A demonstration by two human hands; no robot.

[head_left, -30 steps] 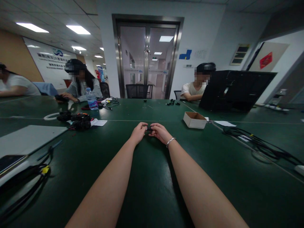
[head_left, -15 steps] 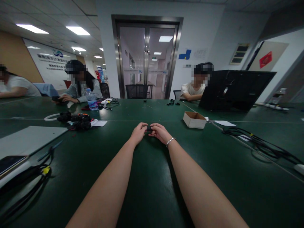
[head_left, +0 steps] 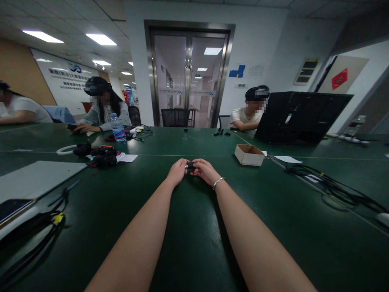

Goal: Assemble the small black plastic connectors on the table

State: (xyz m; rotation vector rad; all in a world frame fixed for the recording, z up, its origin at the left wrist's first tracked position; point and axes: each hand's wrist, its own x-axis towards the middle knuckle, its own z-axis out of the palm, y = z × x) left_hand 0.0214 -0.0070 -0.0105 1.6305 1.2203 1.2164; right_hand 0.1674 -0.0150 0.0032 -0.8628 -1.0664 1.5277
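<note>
A small black piece (head_left: 191,165) with a silvery end on its left side sits between my two hands, just above the green table. My left hand (head_left: 177,172) pinches the silvery end between thumb and fingertips. From the other side, the closed fingers of my right hand (head_left: 207,170) grip the dark body; a silver bracelet circles that wrist. Fingers cover part of the piece, and its exact kind is too small to make out.
A cardboard box (head_left: 249,155) stands right of my hands. Black cables (head_left: 334,184) lie farther right, near a large black monitor (head_left: 300,115). Left are a laptop (head_left: 39,178), dark gear (head_left: 103,155) and a water bottle (head_left: 118,129). Several people sit across the table.
More of the piece's silvery end shows at my left fingertips, and the black body is more visible. Both hands keep nearly the same place.
</note>
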